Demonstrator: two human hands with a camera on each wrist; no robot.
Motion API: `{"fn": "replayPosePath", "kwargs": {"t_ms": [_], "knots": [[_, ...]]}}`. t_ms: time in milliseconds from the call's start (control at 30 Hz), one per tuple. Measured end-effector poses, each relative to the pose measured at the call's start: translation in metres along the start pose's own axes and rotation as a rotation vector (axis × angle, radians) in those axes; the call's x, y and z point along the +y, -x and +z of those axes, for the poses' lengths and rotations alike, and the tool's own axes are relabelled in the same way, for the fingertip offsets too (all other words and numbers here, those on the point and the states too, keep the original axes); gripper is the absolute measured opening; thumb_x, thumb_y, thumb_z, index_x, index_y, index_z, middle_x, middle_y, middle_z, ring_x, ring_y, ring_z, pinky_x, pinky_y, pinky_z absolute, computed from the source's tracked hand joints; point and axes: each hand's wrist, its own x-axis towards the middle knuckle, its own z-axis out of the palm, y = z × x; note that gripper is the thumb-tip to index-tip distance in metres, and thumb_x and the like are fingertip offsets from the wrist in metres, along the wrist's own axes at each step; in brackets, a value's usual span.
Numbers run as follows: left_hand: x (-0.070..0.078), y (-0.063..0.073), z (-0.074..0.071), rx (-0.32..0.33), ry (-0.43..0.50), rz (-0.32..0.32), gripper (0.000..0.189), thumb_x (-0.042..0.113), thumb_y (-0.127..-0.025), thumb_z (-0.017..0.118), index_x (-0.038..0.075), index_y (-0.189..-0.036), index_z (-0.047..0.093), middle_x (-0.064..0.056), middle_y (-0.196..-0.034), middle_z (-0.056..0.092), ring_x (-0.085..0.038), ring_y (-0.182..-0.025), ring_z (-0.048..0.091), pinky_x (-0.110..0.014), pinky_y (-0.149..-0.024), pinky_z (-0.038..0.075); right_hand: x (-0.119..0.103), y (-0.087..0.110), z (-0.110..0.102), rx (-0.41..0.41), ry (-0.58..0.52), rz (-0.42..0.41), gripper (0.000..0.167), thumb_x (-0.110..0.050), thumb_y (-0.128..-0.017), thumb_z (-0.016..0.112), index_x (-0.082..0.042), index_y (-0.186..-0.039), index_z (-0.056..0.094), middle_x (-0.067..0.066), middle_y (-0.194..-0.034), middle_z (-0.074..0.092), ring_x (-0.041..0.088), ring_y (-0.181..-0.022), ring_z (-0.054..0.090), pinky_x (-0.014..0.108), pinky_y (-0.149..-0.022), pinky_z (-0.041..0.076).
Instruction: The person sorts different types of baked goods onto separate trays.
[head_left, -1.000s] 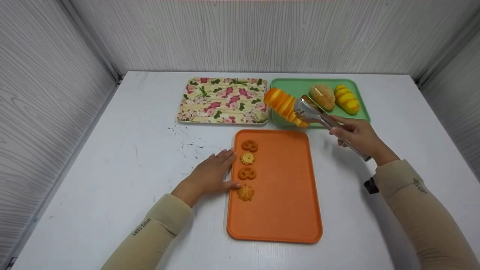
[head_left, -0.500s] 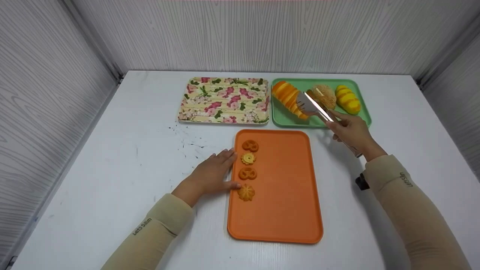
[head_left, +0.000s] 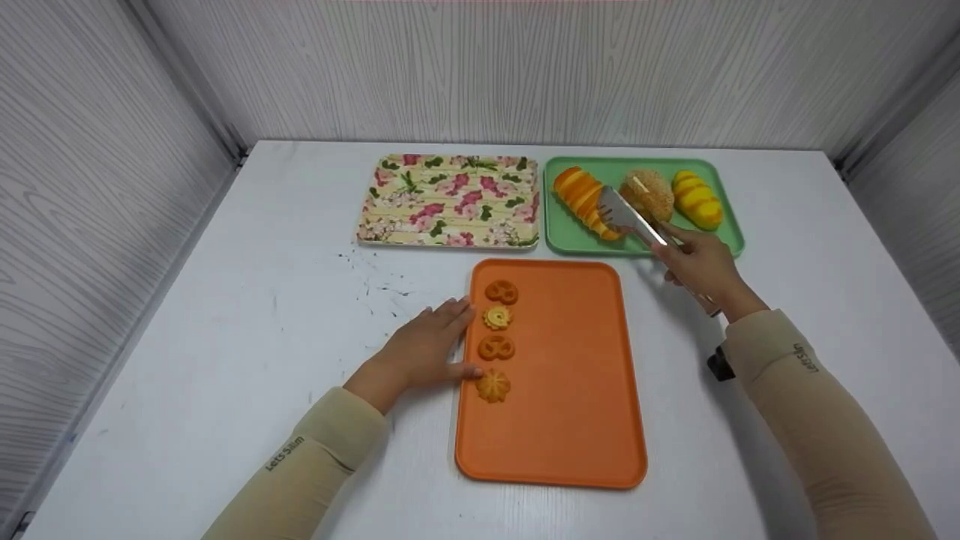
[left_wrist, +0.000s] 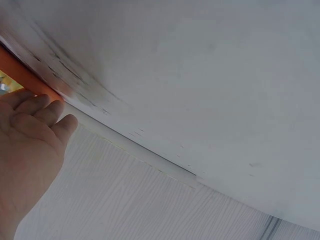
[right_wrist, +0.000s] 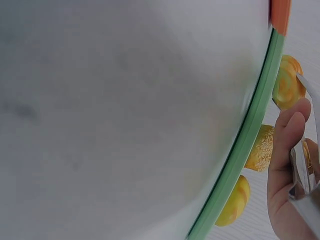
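My right hand (head_left: 703, 264) holds metal tongs (head_left: 646, 229) over the green tray (head_left: 564, 234). The tongs' tips are at the near right end of an orange striped bread roll (head_left: 577, 193), which lies at the tray's left; in the right wrist view they stand on both sides of the roll (right_wrist: 287, 82). Whether they still squeeze it I cannot tell. My left hand (head_left: 421, 346) rests on the left rim of the orange tray (head_left: 566, 375), fingers extended, the thumb beside a flower-shaped cookie (head_left: 493, 386).
Above that cookie sit a pretzel cookie (head_left: 496, 347), a round cookie (head_left: 497, 318) and another pretzel cookie (head_left: 502, 292). A sesame bun (head_left: 651, 193) and a yellow striped roll (head_left: 697, 201) share the green tray. A floral tray (head_left: 450, 201) stands to its left.
The orange roll has moved right and down, from overhanging the green tray's left edge to lying inside it. My right hand shifted slightly left with the tongs; the left hand stayed still.
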Motion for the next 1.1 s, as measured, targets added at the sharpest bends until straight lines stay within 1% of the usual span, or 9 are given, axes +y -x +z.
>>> {"fn": "replayPosePath", "kwargs": {"t_ms": [100,267,500,733,900,1100], "knots": [[0.0,0.0,0.0,0.002,-0.006,0.006,0.098,0.069,-0.082,0.053,0.01,-0.153,0.018,-0.003,-0.158,0.012,-0.021,-0.144,0.011,-0.038,-0.115,0.012,0.001,0.0,0.0,-0.013,0.009,0.026,0.065,-0.048,-0.093,0.055,-0.014,-0.147,0.039,0.026,-0.096,0.066,0.023,-0.067,0.066,0.03,-0.058,0.053],[-0.001,-0.001,-0.001,-0.006,-0.007,0.004,0.098,0.069,-0.082,0.053,0.011,-0.153,0.018,-0.002,-0.158,0.012,-0.02,-0.144,0.01,-0.037,-0.115,0.012,0.0,0.002,-0.002,-0.025,0.006,0.075,0.07,-0.053,-0.092,0.054,-0.016,-0.148,0.036,0.026,-0.106,0.064,0.023,-0.07,0.066,0.032,-0.06,0.054],[-0.001,-0.002,0.0,-0.015,-0.024,0.004,0.098,0.069,-0.082,0.053,0.01,-0.153,0.018,-0.003,-0.158,0.012,-0.02,-0.144,0.01,-0.039,-0.115,0.012,-0.003,0.003,-0.005,-0.032,0.036,0.071,0.072,-0.054,-0.092,0.053,-0.013,-0.149,0.035,0.028,-0.115,0.062,0.025,-0.073,0.069,0.032,-0.06,0.054],[-0.001,0.0,-0.001,-0.014,-0.026,0.002,0.098,0.069,-0.083,0.052,0.011,-0.153,0.017,-0.003,-0.158,0.012,-0.02,-0.144,0.009,-0.038,-0.115,0.012,-0.003,0.004,-0.01,-0.027,0.01,0.091,0.073,-0.055,-0.09,0.055,-0.016,-0.149,0.036,0.028,-0.114,0.062,0.026,-0.073,0.068,0.034,-0.061,0.056],[-0.001,0.0,-0.001,-0.011,-0.022,0.011,0.098,0.07,-0.083,0.051,0.01,-0.153,0.018,-0.003,-0.158,0.012,-0.02,-0.144,0.009,-0.038,-0.115,0.012,-0.004,0.006,-0.014,-0.001,-0.019,0.102,0.074,-0.056,-0.089,0.056,-0.018,-0.149,0.035,0.029,-0.114,0.061,0.026,-0.074,0.067,0.03,-0.06,0.055],[-0.002,0.0,-0.002,-0.012,-0.021,0.015,0.098,0.07,-0.083,0.05,0.011,-0.153,0.017,-0.003,-0.159,0.011,-0.02,-0.144,0.008,-0.038,-0.115,0.011,-0.011,0.007,-0.016,0.013,-0.025,0.064,0.074,-0.054,-0.09,0.056,-0.015,-0.149,0.034,0.032,-0.113,0.06,0.029,-0.074,0.067,0.024,-0.058,0.054]]}}
